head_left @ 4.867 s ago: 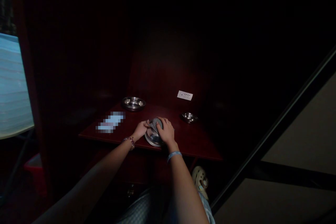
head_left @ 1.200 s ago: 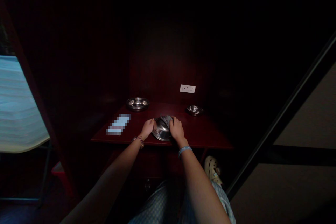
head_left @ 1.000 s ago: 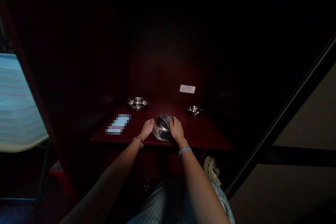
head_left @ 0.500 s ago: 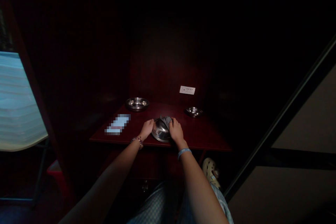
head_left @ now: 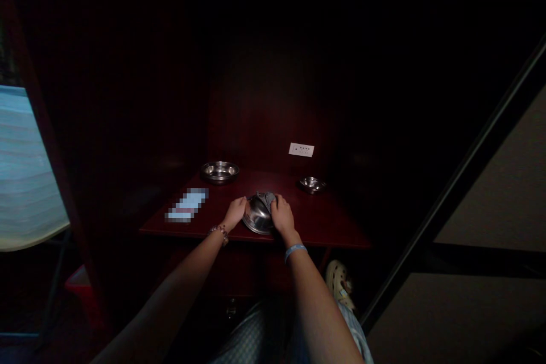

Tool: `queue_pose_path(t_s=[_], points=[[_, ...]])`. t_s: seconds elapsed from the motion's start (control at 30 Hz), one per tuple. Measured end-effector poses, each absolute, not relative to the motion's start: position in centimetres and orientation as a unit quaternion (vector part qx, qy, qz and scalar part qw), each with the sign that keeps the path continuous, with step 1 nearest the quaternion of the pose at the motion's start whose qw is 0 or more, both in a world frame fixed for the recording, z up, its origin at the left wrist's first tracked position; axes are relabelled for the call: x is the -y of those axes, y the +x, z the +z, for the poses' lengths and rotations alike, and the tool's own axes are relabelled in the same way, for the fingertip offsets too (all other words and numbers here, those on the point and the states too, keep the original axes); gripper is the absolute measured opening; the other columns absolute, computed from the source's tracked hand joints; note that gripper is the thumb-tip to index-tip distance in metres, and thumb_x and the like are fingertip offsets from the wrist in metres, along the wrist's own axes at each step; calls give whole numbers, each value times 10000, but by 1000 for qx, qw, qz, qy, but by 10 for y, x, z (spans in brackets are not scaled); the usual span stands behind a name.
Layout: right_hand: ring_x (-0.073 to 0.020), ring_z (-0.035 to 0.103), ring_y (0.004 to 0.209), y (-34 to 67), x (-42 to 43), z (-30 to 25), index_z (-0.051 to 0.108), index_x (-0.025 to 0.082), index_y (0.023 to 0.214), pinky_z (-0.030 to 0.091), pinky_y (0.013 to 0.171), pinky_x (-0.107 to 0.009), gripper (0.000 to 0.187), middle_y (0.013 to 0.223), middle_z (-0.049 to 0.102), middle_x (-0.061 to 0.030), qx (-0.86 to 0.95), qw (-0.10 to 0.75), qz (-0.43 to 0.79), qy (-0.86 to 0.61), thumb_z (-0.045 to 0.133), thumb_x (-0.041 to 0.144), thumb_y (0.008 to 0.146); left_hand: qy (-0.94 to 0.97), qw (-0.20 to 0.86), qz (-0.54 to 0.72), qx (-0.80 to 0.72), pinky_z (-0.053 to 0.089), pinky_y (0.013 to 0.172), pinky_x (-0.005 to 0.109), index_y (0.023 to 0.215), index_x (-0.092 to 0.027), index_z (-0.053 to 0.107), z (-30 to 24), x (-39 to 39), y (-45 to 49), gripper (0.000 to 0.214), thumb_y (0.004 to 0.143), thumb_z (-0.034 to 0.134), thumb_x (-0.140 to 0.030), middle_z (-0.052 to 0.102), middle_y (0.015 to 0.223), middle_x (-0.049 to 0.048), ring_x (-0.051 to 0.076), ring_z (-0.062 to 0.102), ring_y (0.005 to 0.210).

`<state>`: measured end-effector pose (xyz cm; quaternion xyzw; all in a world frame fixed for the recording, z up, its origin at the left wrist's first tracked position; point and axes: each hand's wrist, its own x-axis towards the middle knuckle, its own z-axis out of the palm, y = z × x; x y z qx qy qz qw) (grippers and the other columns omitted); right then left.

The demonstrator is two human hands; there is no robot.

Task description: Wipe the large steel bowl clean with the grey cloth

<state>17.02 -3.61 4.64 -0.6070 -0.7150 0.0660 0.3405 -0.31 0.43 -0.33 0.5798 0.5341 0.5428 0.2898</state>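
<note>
at the near edge of the bench (head_left: 333,227), a tilted steel dish (head_left: 255,219) sits between both hands. left hand (head_left: 235,213) grips its rim; right hand (head_left: 281,217) presses a grey cloth (head_left: 268,200) onto it

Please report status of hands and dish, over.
Left grip holds steel dish by rim. Right grip presses grey cloth on it. Larger bowl and small bowl stand apart, behind.

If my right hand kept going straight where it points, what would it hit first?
The grey cloth, which your right hand presses on the round steel dish. Past those, the line seems to cross bare dark red wooden table toward the back wall; depth is unclear.
</note>
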Motion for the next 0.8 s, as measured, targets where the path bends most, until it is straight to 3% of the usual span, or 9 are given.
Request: queue_pose_path(t_s=[0.8], points=[[-245,551,1068,170,37,47,504,170,1225,391,926,-361,374,1168,600,-134,711,343,73,-610,280,295,952,568,297,560,-525,430,653,291,627,-191,552,-5,-2,-2,372,832,372,-443,652,682,73,189,573,670]])
